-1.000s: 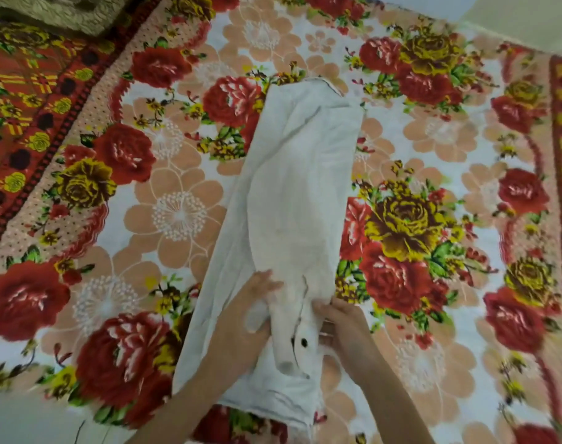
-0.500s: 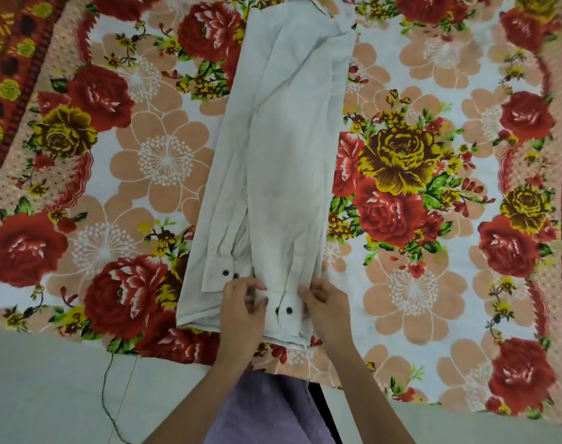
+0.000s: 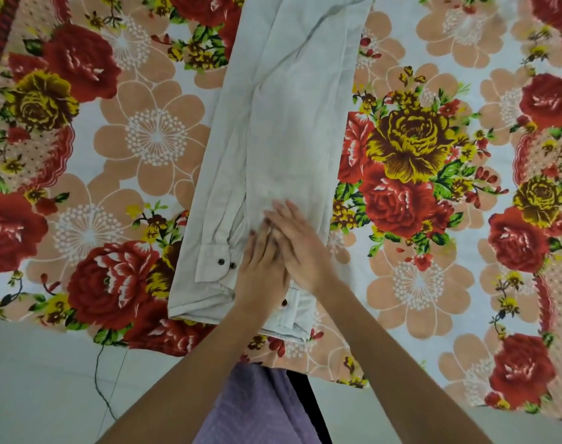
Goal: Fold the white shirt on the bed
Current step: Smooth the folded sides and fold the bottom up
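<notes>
- Purple cloth (image 3: 257,411) of the person's clothing fills the bottom edge, beside a pale floor (image 3: 33,379) where a thin dark cord (image 3: 97,376) trails down from the bed's edge;
- two bare forearms reach up over the near edge of the flowered bedsheet (image 3: 417,283), hiding part of the shirt's near end;
- left hand (image 3: 262,270) lies flat, palm down, on the shirt; its fingers are straight and close together, gripping nothing;
- right hand (image 3: 300,248) lies flat just beside it, fingers likewise straight and together, crossing over the left hand's fingertips;
- sleeve cuff (image 3: 215,270) with two dark buttons (image 3: 221,261) rests on the shirt just left of the left hand;
- white shirt (image 3: 292,123) lies on the bed, folded lengthwise into a long narrow strip; its near end sits at the bed's edge and its far end runs out of the top of the view;
- red and yellow roses and peach blooms of the sheet spread on both sides.
</notes>
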